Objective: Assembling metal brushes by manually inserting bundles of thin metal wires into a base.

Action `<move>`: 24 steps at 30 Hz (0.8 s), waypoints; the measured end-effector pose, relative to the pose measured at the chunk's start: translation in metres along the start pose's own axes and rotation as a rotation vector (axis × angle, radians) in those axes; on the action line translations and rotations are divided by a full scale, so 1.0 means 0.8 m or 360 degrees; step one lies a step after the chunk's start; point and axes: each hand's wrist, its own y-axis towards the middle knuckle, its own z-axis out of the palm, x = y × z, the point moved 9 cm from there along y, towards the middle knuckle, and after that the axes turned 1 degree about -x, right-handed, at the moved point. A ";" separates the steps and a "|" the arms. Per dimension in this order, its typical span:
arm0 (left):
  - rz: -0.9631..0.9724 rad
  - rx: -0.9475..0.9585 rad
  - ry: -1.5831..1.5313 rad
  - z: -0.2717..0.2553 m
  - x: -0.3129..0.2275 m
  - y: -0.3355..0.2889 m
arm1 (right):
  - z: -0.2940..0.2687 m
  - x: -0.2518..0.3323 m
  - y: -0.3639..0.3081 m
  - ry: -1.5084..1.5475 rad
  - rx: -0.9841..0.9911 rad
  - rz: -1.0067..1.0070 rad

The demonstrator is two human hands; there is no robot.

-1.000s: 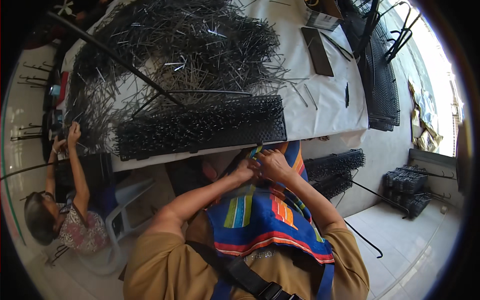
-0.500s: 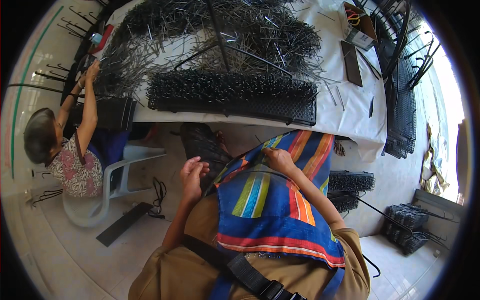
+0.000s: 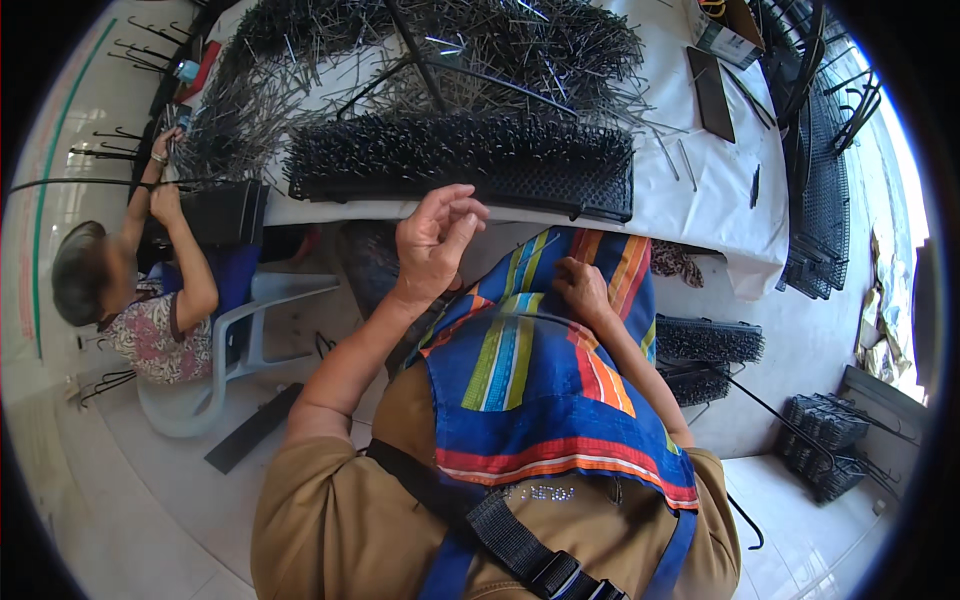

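My left hand is raised just in front of the table edge, beside a long black rack set with dense rows of short upright wire pieces. Its fingers are curled, with the thumb close to the fingertips; whatever they hold, if anything, is too small to make out. Over my lap, my right hand rests against a blue apron with bright stripes. The fingers there are bent together and their tips are hidden, so I cannot see what is in them.
Loose dark metal wires lie heaped on the white-covered table, behind a black rod stand. At the left a person works, seated on a plastic chair. Filled racks stand at the lower right.
My left hand has moved up and right, from beside my lap to the front of the rack. My right hand has shifted slightly right on the apron. The other person's hands have moved apart.
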 end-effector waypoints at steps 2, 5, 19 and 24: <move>0.0109 -0.0106 0.0051 -0.014 -0.029 0.015 | 0.006 -0.005 0.009 -0.0098 0.0028 0.0041; 0.0382 -0.0458 0.0183 -0.078 -0.092 0.060 | 0.024 -0.021 0.015 -0.0255 0.0087 0.0007; -0.1021 -0.0022 0.0970 -0.192 0.226 0.467 | 0.036 -0.022 0.065 -0.0400 0.0248 0.0171; -0.1022 -0.0544 0.0909 -0.265 0.312 0.549 | 0.052 -0.033 0.075 -0.0283 0.0258 0.0094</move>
